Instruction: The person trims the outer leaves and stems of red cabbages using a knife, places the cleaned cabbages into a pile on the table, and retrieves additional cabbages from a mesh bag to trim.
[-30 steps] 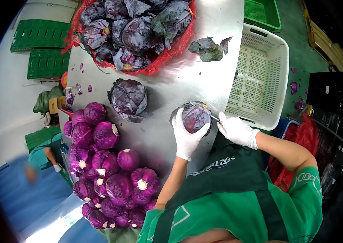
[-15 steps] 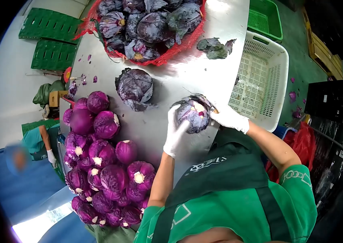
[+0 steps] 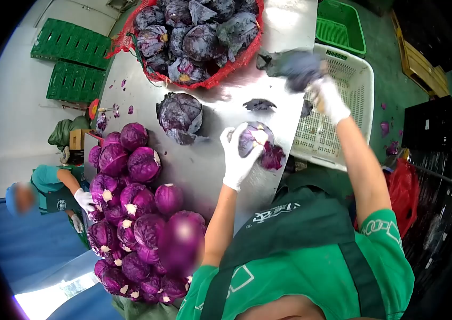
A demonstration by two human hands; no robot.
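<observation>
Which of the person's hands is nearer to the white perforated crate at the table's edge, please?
The right. The right hand is raised over the white crate, gripping dark leaves. The left hand holds a red cabbage over the table, beside the crate.

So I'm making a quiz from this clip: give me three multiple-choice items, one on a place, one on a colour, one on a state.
1. Where is the white crate?
A. right of the table
B. on the table
C. under the sack

2. What colour are the gloves?
A. blue
B. white
C. green

3. What does the left hand do?
A. hangs empty
B. lies flat on the table
C. grips a cabbage

Answers: 1 A, the crate sits off the table's right edge. 2 B, both hands, the right hand too, are in white. 3 C, fingers wrap the cabbage.
</observation>
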